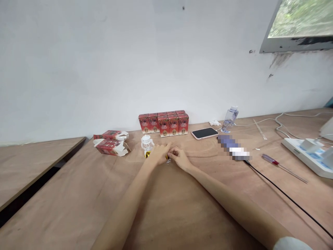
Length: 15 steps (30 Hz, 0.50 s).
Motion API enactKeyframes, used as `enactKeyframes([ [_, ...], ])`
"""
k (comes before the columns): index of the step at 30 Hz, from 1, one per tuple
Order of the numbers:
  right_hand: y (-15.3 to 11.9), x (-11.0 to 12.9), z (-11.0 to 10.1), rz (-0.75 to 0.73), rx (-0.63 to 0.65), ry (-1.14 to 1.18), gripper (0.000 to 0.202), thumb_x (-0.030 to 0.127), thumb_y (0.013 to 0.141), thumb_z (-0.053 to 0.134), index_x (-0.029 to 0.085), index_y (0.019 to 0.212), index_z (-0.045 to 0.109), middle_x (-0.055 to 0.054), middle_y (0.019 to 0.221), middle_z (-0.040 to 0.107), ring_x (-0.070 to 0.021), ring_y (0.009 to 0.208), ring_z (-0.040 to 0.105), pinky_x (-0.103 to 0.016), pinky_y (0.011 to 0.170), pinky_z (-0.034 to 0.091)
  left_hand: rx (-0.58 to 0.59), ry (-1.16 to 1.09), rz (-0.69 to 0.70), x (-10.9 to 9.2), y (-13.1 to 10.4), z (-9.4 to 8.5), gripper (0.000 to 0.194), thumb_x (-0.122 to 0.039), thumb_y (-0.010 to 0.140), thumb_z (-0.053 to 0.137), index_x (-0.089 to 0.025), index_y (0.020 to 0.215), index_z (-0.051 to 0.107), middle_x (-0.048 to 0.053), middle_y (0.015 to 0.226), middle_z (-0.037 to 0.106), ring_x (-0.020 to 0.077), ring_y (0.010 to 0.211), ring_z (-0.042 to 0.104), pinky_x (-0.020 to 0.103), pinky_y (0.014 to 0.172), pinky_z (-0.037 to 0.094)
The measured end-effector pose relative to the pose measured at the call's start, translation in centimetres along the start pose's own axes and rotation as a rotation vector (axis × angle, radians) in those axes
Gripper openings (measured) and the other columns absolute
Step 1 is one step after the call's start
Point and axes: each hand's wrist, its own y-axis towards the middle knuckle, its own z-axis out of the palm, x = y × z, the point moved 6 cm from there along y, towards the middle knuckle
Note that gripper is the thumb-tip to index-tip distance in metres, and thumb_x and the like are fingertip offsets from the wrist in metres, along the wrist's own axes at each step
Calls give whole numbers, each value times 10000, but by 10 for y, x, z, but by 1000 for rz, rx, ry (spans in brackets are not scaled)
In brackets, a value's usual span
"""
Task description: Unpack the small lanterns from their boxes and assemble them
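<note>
At the middle of the table my left hand [159,153] and my right hand [180,158] almost meet. Both have fingers bent together around a small item, partly gold and dark, that they mostly hide. Just below the fingertips shows a small clear, pointed piece [169,161]; whether it belongs to that item I cannot tell. Left of my left hand stands a small white and clear lantern-shaped ornament [147,141]. A shiny gold piece [147,154] lies at its base, close to my left wrist.
Several red printed boxes [168,125] stand by the wall. Two opened red boxes [110,146] lie left. Rightward are a phone [205,133], a bottle [229,119], a blurred-out device [232,147], a black cable [283,196], a screwdriver [270,159] and a power strip [309,156].
</note>
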Motion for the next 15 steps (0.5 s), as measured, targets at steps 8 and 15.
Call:
enactKeyframes([
  [8,0,-1,1,7,16,40,248,418,703,614,174,707,568,5,671,540,-128,622,473,-269,624,399,-18,-5,0,-2,-2,-2,617,-129,718,507,-202,1311,354,122,1018,670,308,937,631,364,735,457],
  [15,-3,2,4,15,35,74,231,404,719,603,182,769,558,-10,714,601,-135,648,537,-272,644,434,-9,-11,-8,-1,-2,-1,545,-143,756,503,-187,1284,376,146,980,671,318,948,627,391,775,443],
])
